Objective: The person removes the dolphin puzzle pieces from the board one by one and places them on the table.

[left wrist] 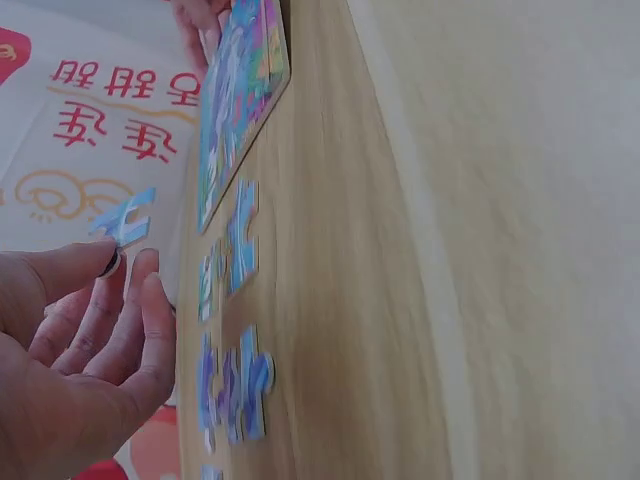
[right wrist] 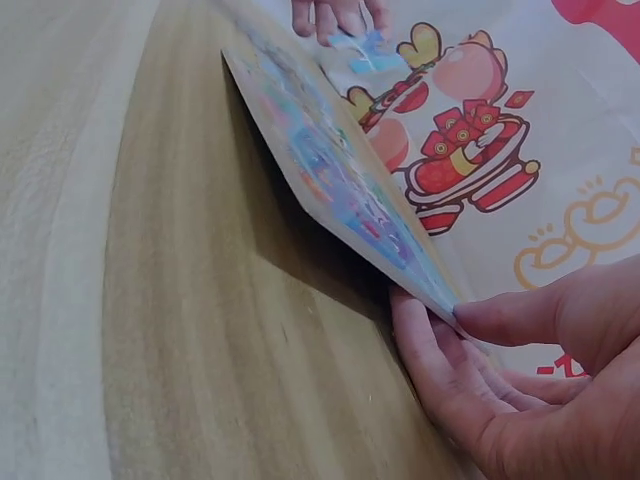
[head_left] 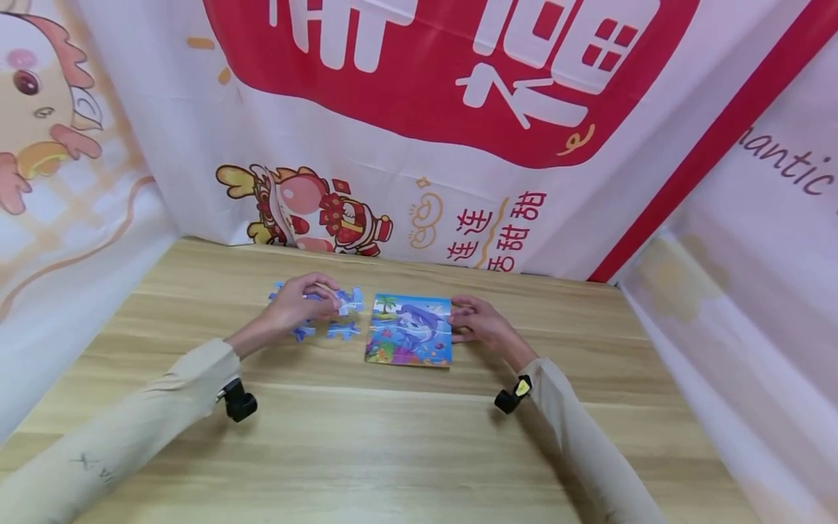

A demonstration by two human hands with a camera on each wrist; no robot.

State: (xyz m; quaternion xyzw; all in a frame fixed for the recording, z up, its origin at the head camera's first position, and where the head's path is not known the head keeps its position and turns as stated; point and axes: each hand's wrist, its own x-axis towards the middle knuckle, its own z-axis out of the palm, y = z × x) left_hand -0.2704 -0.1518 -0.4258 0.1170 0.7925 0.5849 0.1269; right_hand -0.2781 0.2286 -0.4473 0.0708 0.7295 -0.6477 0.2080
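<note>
My left hand [head_left: 300,304] pinches a light-blue jigsaw piece [left wrist: 124,220] between thumb and fingers, holding it above the table at the left. Below and around that hand lie several loose blue and purple jigsaw pieces [head_left: 342,330]; the hand hides part of them in the head view. To their right is a square puzzle board [head_left: 409,329] with dolphins, a palm tree and coral. My right hand [head_left: 482,322] grips the board's right edge, thumb on top and fingers beneath. In the right wrist view the board is tilted, its near edge raised over a shadow on the wood.
The wooden table [head_left: 366,444] runs up to a white and red printed cloth [head_left: 393,167] hanging behind it. More printed cloth hangs along the left and right sides. A small black camera [head_left: 239,402] is strapped to the left wrist, another [head_left: 509,400] to the right.
</note>
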